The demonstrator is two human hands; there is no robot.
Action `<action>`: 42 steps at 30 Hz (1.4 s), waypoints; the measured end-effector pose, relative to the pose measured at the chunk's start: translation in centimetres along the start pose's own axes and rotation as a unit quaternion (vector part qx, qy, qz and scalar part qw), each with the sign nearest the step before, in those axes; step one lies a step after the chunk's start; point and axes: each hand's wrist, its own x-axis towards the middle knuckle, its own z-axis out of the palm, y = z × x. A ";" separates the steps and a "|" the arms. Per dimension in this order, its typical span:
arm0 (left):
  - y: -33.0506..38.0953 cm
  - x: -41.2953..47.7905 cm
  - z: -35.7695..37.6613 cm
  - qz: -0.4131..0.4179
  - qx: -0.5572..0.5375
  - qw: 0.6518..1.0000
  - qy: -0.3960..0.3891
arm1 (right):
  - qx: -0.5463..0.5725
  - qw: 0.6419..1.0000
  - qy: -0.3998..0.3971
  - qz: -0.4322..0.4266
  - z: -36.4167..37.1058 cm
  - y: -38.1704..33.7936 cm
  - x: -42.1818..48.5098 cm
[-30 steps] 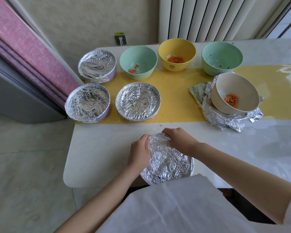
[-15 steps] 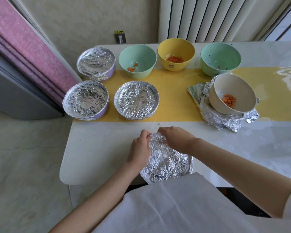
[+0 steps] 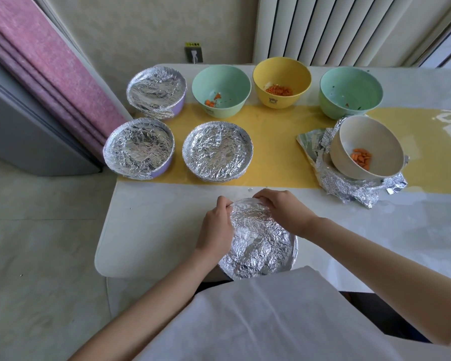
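Far-rim foil flatter than a second ago. Left hand (image 3: 216, 226) and right hand (image 3: 284, 213) pinch foil-wrapped plate (image 3: 261, 246) there; crimp round rim gently, avoid tears.

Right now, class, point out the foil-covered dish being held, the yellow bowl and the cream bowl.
foil-covered dish (image 3: 261, 241), head view, middle of the crinkled foil.
yellow bowl (image 3: 281, 73), head view, bare inner wall.
cream bowl (image 3: 359, 136), head view, bare inner wall.
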 end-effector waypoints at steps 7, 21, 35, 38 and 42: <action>-0.9 0.4 -0.5 -0.036 -0.040 0.999 -0.004 | 0.000 0.999 0.010 0.035 0.8 0.0 0.1; -0.7 0.3 0.3 -0.050 -0.041 0.998 0.017 | -0.109 0.990 -0.092 0.024 -0.2 -0.3 1.9; 1.0 1.4 -1.7 0.042 -0.068 0.996 0.048 | -0.063 0.996 0.032 -0.045 -0.6 -1.6 1.0; 0.7 1.1 -1.4 0.037 -0.080 0.995 0.051 | -0.048 0.996 0.067 -0.041 -0.7 -1.3 0.9; 0.5 0.7 -1.2 0.021 -0.058 0.995 0.080 | -0.036 0.996 0.052 -0.061 -0.7 -1.2 0.8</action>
